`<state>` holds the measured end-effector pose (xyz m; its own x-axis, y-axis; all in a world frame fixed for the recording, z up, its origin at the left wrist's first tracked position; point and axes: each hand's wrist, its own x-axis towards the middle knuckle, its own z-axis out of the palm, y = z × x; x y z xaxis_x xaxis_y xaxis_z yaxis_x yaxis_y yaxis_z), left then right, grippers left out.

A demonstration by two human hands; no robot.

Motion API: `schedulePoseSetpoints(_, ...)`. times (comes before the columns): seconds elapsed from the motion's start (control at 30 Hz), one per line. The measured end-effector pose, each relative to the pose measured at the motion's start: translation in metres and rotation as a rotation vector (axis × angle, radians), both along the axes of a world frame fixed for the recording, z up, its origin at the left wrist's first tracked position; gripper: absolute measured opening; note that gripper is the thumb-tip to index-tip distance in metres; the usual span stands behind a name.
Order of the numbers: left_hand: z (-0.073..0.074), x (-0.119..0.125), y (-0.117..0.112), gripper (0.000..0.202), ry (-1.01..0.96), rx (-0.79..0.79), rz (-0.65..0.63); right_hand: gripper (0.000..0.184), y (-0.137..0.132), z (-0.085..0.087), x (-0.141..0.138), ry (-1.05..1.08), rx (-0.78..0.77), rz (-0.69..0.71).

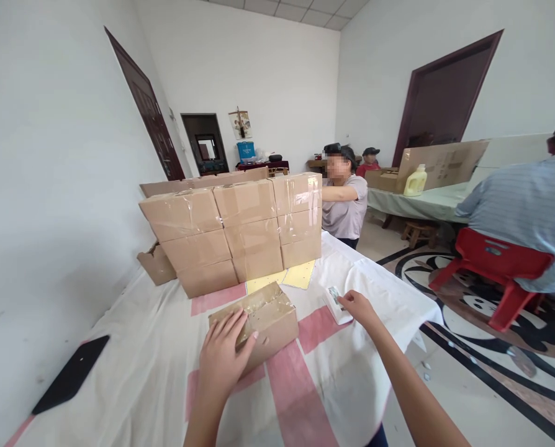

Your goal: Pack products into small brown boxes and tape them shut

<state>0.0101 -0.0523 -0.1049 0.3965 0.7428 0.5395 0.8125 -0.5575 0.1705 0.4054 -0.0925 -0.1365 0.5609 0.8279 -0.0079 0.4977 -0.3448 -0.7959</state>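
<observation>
Cloth-covered, the tabletop [138, 366] carries a box [274, 328], its left end partly hidden by the left hand [226, 344], which rests spread, unclenched. Right of the box, the right hand [359, 308] touches a white pad [337, 310]; whether it pinches anything, I cannot tell. Behind the box, stacked cartons [252, 230] partly block a co-worker [349, 202].

Stacked boxes [250, 228]: nine visible in front, three rows of three
Nearest box [275, 318]: only one
Hands: two, left hand [224, 344] and right hand [357, 307]
Small white thing [340, 315]: one
Yellow jug [416, 181]: one
Other people [347, 205]: three
</observation>
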Motion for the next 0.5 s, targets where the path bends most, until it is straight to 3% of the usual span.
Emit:
schedulePoseSetpoints(0.27, 0.000, 0.000, -0.012, 0.045, -0.042, 0.030, 0.050, 0.032, 0.011, -0.001, 0.011, 0.059, -0.157, -0.012)
schedulePoseSetpoints(0.5, 0.000, 0.003, -0.013, 0.044, -0.055, 0.026, 0.087, 0.023, 0.015, 0.001, 0.014, 0.083, -0.211, 0.044)
